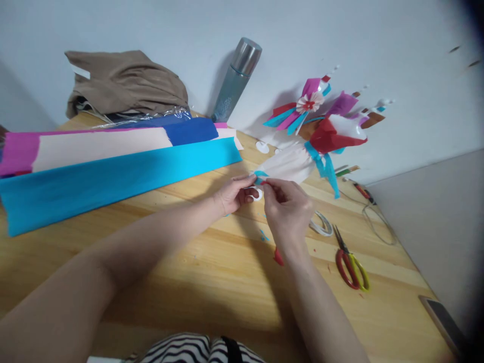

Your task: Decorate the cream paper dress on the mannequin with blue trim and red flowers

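Near the middle of the wood table, my left hand [240, 194] pinches a small piece of blue crepe paper [260, 174] between thumb and fingers. My right hand [287, 204] meets it there, its fingertips closed on a tiny red paper piece [263, 183] against the blue one. Just beyond both hands lies the pale skirt [285, 164] of a white figure with a red paper top [327, 135] and blue paper streamers. Below the hands are blue paper scraps [263, 235] and a red scrap [279, 257], partly behind my right wrist.
Scissors [351, 264] with red and yellow handles and a roll of tape [321, 223] lie right. Folded blue crepe paper [121, 184] spans the left. Behind stand a flask [236, 80], brown cloth [128, 83] and another decorated figure [310, 103]. A phone-like slab [440, 320] sits at the right edge.
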Motion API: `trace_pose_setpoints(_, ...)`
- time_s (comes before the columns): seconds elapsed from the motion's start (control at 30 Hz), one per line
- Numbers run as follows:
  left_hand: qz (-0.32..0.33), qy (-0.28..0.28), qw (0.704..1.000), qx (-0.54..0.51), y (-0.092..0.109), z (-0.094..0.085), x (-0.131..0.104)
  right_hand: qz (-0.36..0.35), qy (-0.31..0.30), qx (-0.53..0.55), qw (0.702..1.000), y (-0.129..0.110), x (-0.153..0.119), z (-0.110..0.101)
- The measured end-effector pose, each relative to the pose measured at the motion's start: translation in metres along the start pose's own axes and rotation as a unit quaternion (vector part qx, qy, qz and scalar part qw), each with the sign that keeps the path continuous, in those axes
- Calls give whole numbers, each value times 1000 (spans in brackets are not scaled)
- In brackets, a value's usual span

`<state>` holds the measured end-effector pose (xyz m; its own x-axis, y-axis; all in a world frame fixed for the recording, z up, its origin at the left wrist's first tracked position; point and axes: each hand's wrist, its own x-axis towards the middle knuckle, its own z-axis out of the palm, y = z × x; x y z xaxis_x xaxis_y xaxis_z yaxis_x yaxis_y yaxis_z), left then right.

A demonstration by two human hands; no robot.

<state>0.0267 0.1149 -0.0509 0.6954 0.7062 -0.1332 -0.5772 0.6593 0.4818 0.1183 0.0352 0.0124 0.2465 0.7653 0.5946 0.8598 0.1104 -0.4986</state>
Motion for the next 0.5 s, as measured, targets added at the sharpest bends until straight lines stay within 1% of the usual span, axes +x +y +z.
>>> trace_pose_setpoints(0.13, 0, -3, 1000, -2, 0, 0, 0, 67, -8, 46, 997, 4, -1, 4)
trace_pose_setpoints(0.23, 1, -9, 1000, -7, -1, -2, 2, 87, -23, 66, 994, 2, 1, 7)
trace_pose_setpoints(0.4, -3, -7, 1000, -17, -2, -2, 2, 110, -34, 26, 993, -2, 6, 13)
trace_pose_setpoints(0.5, -6, -14, 1000, -19, -2, -2, 1, 108, -27, 6, 994, -1, 8, 15)
